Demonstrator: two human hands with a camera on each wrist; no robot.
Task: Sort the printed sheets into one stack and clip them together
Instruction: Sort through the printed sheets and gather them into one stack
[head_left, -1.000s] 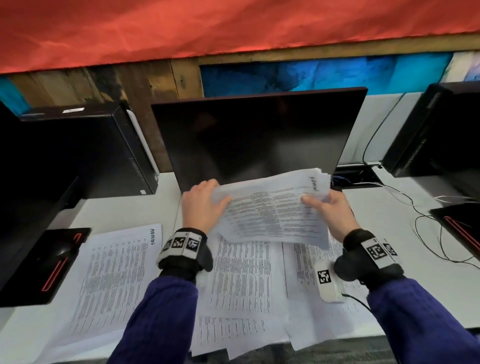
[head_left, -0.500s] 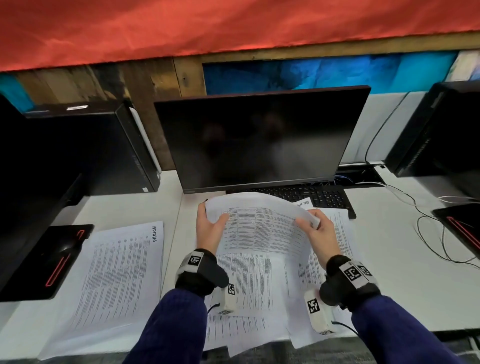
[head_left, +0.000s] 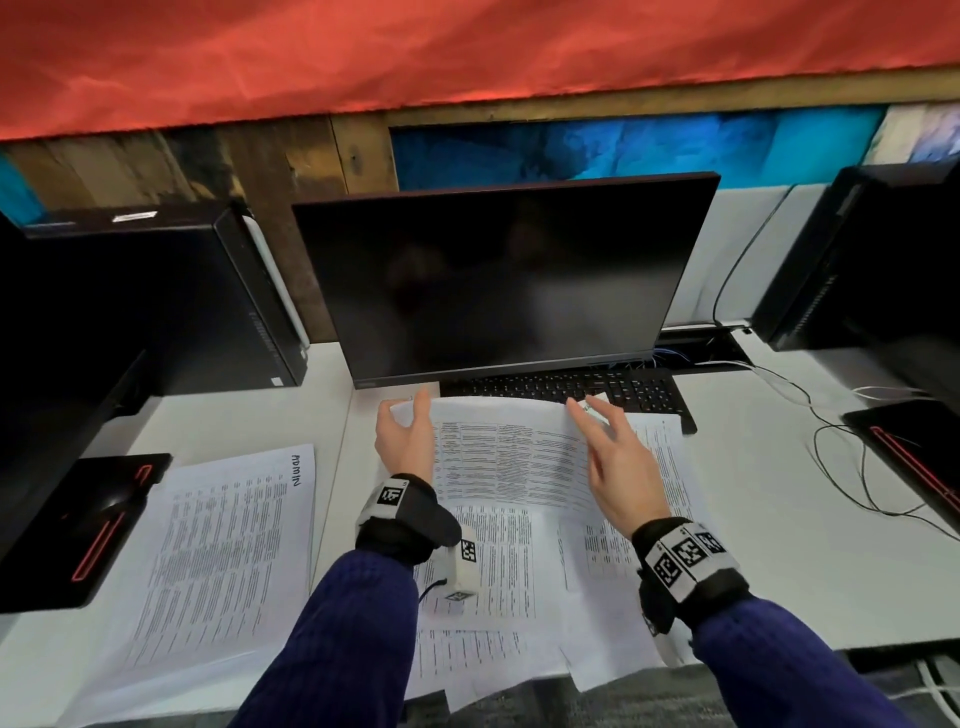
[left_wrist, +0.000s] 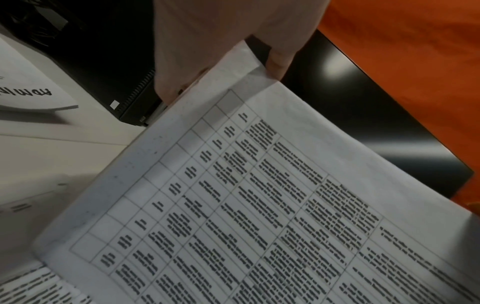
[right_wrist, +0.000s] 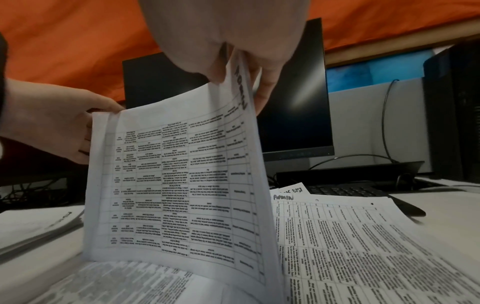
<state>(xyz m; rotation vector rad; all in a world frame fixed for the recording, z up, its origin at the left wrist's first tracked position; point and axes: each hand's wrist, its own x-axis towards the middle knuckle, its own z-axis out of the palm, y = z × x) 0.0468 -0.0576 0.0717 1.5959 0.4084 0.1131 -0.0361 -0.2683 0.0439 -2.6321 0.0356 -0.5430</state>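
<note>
Right now a white printed sheet with a ruled table of text (head_left: 511, 454) is held up between both hands, in front of the black flat-screen monitor (head_left: 506, 280) and just above the loose white printed pages (head_left: 498, 566) spread on the pale desk (head_left: 244, 421). The left hand (head_left: 402, 441) pinches the sheet's far left corner between thumb and fingertips; the right hand (head_left: 615, 467) nips the far right edge between 2 extended fingers, as the right wrist view shows. The sheet's near edge rests on the loose pages. Handwritten "ADMIN" is readable at the sheet's right edge, on a page beneath it, and on the separate white stack of printed paper (head_left: 223, 551) left of the monitor. A black keyboard (head_left: 571, 387) lies under the monitor. Compared with 0.5 s ago, the sheet sits flatter and the right hand's fingers have straightened out along its edge.
</note>
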